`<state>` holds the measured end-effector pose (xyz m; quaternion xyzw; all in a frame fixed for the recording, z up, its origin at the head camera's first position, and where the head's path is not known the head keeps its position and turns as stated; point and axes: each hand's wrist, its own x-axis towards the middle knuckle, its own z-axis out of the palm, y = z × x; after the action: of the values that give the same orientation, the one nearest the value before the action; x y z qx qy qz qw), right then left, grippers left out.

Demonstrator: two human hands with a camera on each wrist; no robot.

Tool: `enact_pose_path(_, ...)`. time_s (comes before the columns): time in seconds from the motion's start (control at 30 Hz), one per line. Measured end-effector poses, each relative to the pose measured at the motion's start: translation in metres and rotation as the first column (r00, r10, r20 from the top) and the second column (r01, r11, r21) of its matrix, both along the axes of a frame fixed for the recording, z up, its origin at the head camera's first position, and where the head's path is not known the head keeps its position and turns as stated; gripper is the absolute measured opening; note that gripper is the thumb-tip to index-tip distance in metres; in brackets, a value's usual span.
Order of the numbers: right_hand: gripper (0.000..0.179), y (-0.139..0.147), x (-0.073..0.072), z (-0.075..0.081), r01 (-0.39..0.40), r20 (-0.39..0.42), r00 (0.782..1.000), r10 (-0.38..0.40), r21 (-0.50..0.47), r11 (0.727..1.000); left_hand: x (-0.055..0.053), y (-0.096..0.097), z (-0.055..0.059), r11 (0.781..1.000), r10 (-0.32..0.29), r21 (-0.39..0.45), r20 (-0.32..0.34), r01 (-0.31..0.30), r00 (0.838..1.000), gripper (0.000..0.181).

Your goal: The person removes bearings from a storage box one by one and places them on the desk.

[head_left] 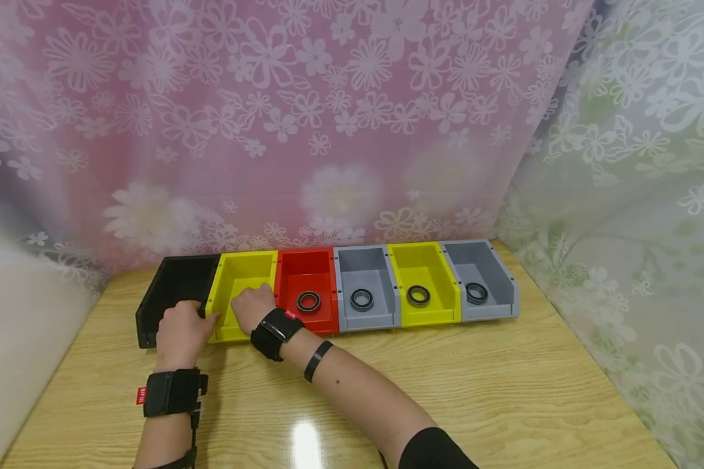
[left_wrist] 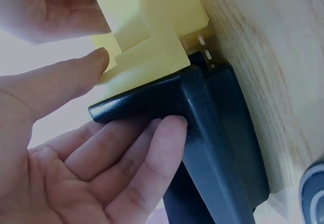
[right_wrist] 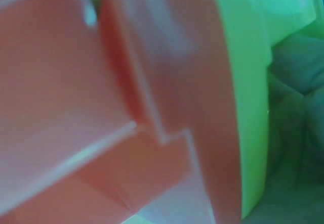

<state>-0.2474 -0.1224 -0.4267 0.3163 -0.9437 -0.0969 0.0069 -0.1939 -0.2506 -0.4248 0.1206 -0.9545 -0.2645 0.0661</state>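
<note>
My left hand is at the front of the black bin and the left yellow bin. In the left wrist view its fingers lie inside the black bin and its thumb presses the yellow one, pinching their adjoining walls. Reaching into that same yellow bin, my right hand has bent fingers, seen also as a hand in the left wrist view. Its fingertips are hidden, so whether it holds something cannot be told. The red bin fills much of the blurred right wrist view.
A ring-shaped bearing lies in the red bin. Further right, single bearings lie in a grey bin, another yellow bin and a second grey bin. The bins stand in a row on a wooden table, before a floral curtain.
</note>
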Motion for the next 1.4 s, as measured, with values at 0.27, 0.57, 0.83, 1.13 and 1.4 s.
enact_pose_path(0.27,0.014,0.0000,-0.0004,-0.0010,0.015,-0.004,1.000,-0.015,0.010,1.000,0.0010,0.0009,0.0016,1.000,-0.007,-0.008,0.009,0.007,1.000,0.049)
enact_pose_path(0.57,0.015,-0.0015,-0.0007,-0.0019,0.025,-0.001,1.000,-0.025,0.012,1.000,0.0021,0.0015,0.0023,1.000,-0.003,-0.007,0.018,0.003,1.000,0.048)
enact_pose_path(0.83,0.017,-0.0032,0.0001,0.0000,0.053,0.007,0.999,-0.053,0.029,0.998,0.0032,0.0006,0.0017,1.000,-0.012,-0.005,0.002,0.012,1.000,0.048)
enact_pose_path(1.13,0.020,-0.0034,-0.0017,-0.0029,0.038,-0.007,0.999,-0.037,0.060,0.998,0.0025,0.0007,0.0000,1.000,-0.015,-0.012,0.002,0.015,1.000,0.048)
enact_pose_path(1.4,0.021,-0.0073,-0.0087,-0.0082,0.030,0.014,0.999,-0.031,0.075,0.997,0.0025,0.0013,0.0005,1.000,-0.010,-0.012,0.005,0.010,1.000,0.047)
